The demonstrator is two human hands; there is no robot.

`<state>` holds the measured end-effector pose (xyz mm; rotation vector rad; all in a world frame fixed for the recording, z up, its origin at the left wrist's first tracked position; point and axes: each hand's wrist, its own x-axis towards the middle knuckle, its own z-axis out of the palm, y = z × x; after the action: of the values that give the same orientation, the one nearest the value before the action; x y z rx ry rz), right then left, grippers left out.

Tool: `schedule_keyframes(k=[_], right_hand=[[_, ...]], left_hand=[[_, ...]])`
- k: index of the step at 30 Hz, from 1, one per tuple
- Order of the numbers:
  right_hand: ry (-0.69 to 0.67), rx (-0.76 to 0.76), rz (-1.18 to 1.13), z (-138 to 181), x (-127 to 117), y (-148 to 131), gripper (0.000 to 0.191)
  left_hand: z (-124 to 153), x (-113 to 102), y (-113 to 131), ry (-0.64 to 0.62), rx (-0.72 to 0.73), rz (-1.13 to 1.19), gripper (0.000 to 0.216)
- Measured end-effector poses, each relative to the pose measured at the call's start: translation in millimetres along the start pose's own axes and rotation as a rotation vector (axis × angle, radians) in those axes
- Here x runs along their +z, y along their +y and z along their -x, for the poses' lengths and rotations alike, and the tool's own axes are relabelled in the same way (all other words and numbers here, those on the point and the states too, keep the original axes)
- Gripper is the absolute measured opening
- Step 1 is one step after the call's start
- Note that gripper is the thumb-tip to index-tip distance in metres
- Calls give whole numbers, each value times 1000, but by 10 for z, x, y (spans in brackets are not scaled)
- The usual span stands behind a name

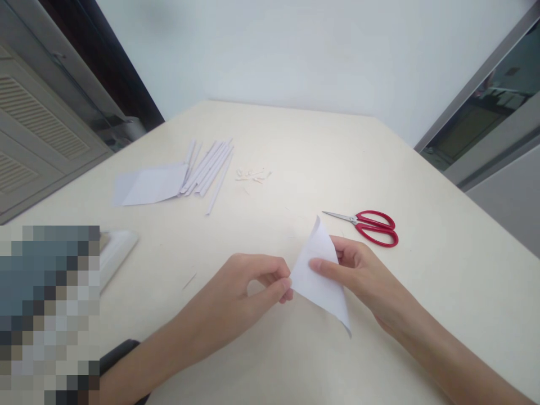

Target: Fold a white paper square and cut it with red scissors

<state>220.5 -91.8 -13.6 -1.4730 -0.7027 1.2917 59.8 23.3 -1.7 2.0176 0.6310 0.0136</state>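
A person's left grip [236, 284] pinches a corner of white paper [316, 288] above the pale surface [253, 365], right grip [356, 267] clasping its side; apparently mid-shaping, the next move needing light, even pressure.

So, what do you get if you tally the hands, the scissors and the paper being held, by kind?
Hands: 2 (left hand, right hand)
Red-handled scissors: 1 pair
White paper sheet, held: 1
Total: 4
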Motion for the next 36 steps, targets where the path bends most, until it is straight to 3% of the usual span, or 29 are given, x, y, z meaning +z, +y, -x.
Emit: schedule_keyframes(k=[7,16,22,36], right_hand=[[58,-8,70,18,23,13,9],[-17,-58,26,6,-67,-14,10],[100,-135,91,-28,-170,-54,10],[181,-245,49,-115,-129,52,23]], left_hand=[[-11,32,-10,-17,10,6,23],[-9,7,-59,54,15,2,27],[0,-33,-82,130,4,14,27],[-13,-26,-123,180,63,-27,27]])
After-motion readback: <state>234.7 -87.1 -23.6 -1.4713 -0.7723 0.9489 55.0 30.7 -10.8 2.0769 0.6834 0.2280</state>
